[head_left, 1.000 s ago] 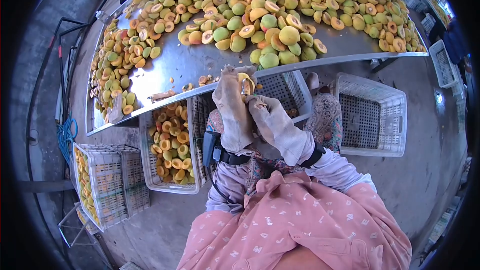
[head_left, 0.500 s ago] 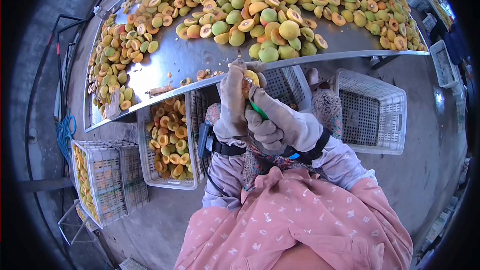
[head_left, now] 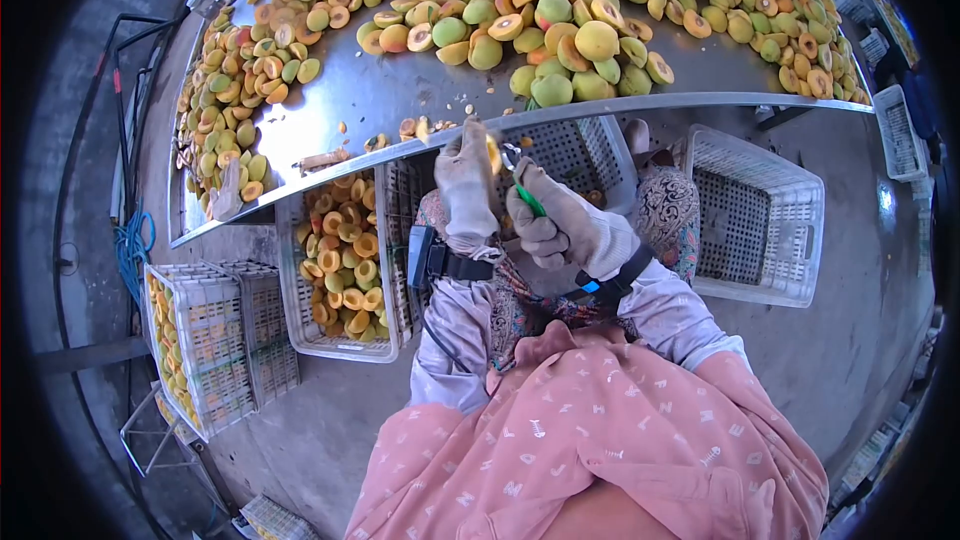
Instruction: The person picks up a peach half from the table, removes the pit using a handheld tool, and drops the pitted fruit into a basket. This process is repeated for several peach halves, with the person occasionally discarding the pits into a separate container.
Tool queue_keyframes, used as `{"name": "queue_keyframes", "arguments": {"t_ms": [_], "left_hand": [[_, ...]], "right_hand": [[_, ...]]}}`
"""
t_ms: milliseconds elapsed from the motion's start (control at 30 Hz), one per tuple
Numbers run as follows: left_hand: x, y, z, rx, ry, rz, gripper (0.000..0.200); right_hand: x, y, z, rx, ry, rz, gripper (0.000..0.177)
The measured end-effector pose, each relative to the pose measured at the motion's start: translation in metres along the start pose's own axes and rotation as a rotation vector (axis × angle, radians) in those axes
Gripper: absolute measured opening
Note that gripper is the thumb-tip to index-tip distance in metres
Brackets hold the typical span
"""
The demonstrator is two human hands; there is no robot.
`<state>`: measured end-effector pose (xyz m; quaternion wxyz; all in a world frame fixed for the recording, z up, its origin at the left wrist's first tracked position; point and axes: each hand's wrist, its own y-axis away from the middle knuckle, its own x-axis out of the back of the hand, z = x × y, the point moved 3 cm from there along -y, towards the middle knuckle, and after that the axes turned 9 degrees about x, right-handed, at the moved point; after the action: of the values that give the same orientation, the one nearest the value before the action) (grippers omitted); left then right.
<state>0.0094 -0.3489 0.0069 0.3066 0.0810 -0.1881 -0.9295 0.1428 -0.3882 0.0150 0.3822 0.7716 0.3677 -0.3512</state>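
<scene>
**Fruit piece of yellow flesh in left grip, green-handled metal-tipped tool in right grip**

The left grip, in a pale knitted glove, is curled around the fruit piece, which is partly hidden and shows as a sliver along the glove's right side. The right grip, gloved alike, is clamped on the tool, its metal tip pointing toward the fruit piece; whether the two touch cannot be told.

Just left of the left grip's fingertips is a blurred pale-yellow scrap. Ahead of both grips stretches a silver metal desk, bearing a broad heap of yellow-green fruit, many pieces halved with brownish centres showing. Below the desk, left of the left grip, a white plastic crate holds hollowed orange-yellow halves. Farther left is a pale slatted crate with yellow fruit at its side. Well right of the right grip sits a white crate with a dark perforated base.
</scene>
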Motion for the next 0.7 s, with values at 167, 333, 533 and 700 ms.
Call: {"name": "queue_keyframes", "arguments": {"t_ms": [167, 333, 533, 700], "left_hand": [[0.072, 0.006, 0.028, 0.078, -1.087, 0.079, 0.042], [0.188, -0.032, 0.048, -0.412, -1.178, 0.882, 0.039], [0.062, -0.088, 0.057, -0.325, -1.030, 0.059, 0.052], [-0.049, -0.156, 0.054, -0.508, -1.259, 0.210, 0.048]], "right_hand": [[0.038, 0.001, 0.001, 0.108, 0.257, 0.324, 0.051], [0.059, -0.009, 0.012, 0.122, 0.270, 0.391, 0.048], [0.055, -0.016, 0.020, 0.080, 0.284, 0.450, 0.048], [0.065, 0.001, 0.008, 0.058, 0.318, 0.577, 0.052]]}}
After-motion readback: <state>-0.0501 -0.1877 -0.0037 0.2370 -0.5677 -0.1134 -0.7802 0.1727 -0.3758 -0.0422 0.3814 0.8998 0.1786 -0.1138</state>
